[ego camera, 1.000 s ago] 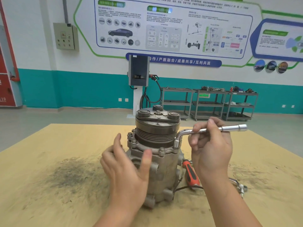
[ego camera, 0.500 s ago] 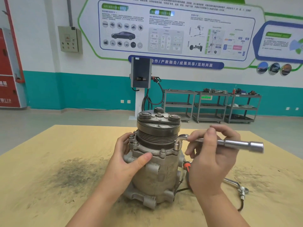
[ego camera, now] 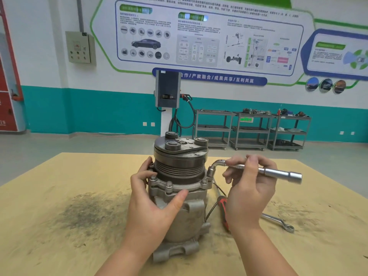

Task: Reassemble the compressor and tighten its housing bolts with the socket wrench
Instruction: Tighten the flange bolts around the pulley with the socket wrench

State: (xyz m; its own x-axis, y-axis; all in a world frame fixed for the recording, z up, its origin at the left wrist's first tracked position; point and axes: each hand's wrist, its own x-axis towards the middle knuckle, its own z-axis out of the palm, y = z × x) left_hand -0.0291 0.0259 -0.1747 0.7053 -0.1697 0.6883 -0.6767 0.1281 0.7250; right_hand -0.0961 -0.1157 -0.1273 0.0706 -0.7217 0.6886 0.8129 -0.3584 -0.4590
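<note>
Compressor (ego camera: 178,198) stands upright in the middle of the yellow table (ego camera: 59,206), and it looks put back together, with the round pulley on top. The left hand (ego camera: 153,204) holds its side, fingers and thumb curled round the body to keep it from turning. To the right of the compressor, the right hand (ego camera: 249,188) pinches the long bar of the socket wrench (ego camera: 258,171). The bent end of the wrench sits down on a bolt (ego camera: 210,173) at the rim. Other bolts show along the rim; I cannot tell which are tight yet. A red screwdriver (ego camera: 223,212) and a spanner (ego camera: 278,223) lie right of the compressor.
</note>
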